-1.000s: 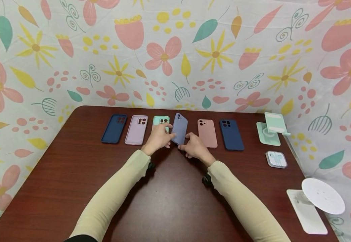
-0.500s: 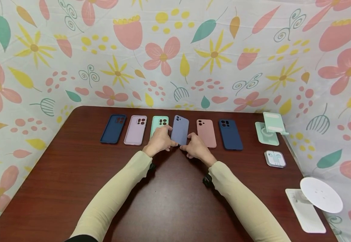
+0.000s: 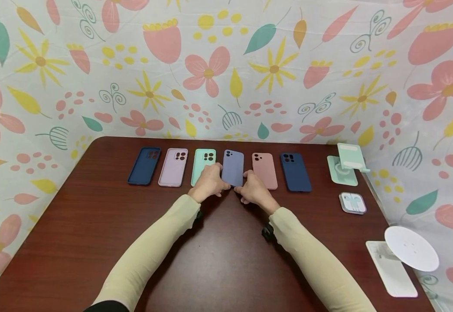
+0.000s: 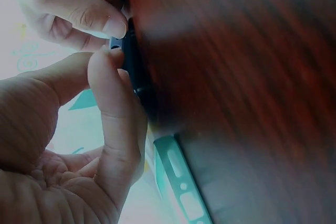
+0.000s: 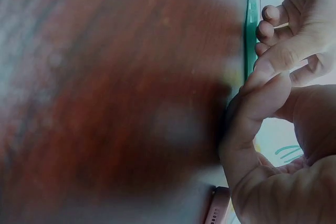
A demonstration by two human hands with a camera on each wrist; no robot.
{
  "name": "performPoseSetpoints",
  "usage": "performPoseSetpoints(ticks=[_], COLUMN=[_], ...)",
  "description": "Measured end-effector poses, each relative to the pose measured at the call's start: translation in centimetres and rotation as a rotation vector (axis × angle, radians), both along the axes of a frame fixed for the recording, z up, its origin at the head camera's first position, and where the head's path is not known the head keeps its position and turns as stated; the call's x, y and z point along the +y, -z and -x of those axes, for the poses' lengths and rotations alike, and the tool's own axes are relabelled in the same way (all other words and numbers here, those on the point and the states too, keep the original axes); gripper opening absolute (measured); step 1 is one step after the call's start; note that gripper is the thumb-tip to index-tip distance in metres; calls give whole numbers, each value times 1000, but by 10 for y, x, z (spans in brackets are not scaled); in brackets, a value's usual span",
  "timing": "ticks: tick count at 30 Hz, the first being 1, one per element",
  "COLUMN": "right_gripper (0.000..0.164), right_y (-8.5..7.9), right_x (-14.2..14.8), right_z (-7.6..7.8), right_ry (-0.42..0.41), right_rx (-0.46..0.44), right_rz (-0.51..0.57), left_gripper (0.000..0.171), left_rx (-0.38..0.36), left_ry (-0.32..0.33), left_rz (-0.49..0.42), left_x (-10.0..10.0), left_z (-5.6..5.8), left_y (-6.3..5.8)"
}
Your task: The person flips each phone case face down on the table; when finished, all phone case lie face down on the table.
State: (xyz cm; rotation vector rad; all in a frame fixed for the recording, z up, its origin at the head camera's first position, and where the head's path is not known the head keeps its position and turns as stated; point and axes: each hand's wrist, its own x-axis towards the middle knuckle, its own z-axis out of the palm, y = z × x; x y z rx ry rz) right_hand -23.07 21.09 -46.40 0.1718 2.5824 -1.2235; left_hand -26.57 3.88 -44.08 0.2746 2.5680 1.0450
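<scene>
A grey-blue phone case lies back side up in the middle of a row of cases, camera cut-outs at the far end. My left hand pinches its near left corner, the thumb at the near edge. My right hand grips the near right corner in the same way. In the left wrist view, the dark end of the case shows low over the table beside the fingertips. A mint green case, partly behind my left hand, and a pink case flank it.
Further left lie a lilac case and a dark blue case; another dark blue case is at right. A mint phone stand, boxed earphones and a white stand line the table's right side. Patterned cloth hangs behind.
The grey-blue case has gone from tilted up on its side to lying nearly flat in the row. My left hand has lowered slightly with it; the right hand has hardly moved.
</scene>
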Motion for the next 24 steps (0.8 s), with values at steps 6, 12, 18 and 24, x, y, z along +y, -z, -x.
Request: performPoseSetpoints(ticks=[6,12,18,24], right_gripper=[68,69,70,70], right_y=[0,-1,-3,-1], right_x=[1,1,2,1], right_z=[1,2,1,-1], right_ry=[11,27,40,47], right_rx=[-2,-14,-14,-3], right_rz=[10,19,27,24], left_gripper=[77,83,76,64], left_rx=[-6,-27,-28,-17], left_ry=[-5,21,28,31], left_rz=[7,13,-8,17], left_x=[3,6,9,9], left_z=[5,32,33,12], left_y=[12,48,52,28])
